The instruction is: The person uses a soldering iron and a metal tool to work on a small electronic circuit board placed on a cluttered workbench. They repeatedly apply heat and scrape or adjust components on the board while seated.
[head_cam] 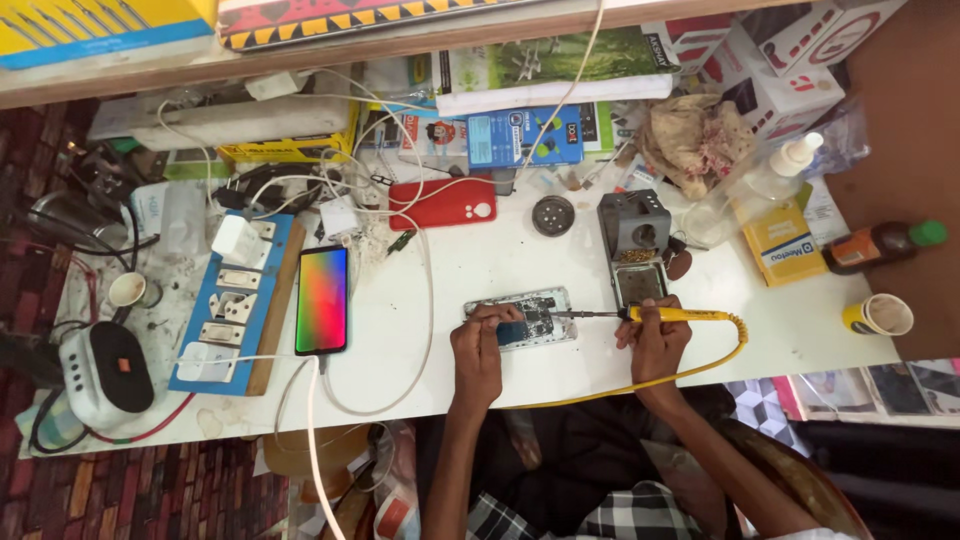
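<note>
Mostly cluttered white bench [480, 260] w/ cables, red-brick floor [130, 490].

A smartphone [322, 299] with a rainbow-coloured screen lies left of centre on the white table [480, 265], a white cable plugged into its lower end. Just left of it sits a blue switchboard [237, 300] with white sockets. A red phone case [443, 204] lies above centre, with a small round grey tin [553, 215] to its right. At the right edge stand a paper cup [880, 314], a brown bottle with a green cap [884, 244] and a yellow box [781, 243]. A white speaker [105, 373] rests at lower left.
</note>
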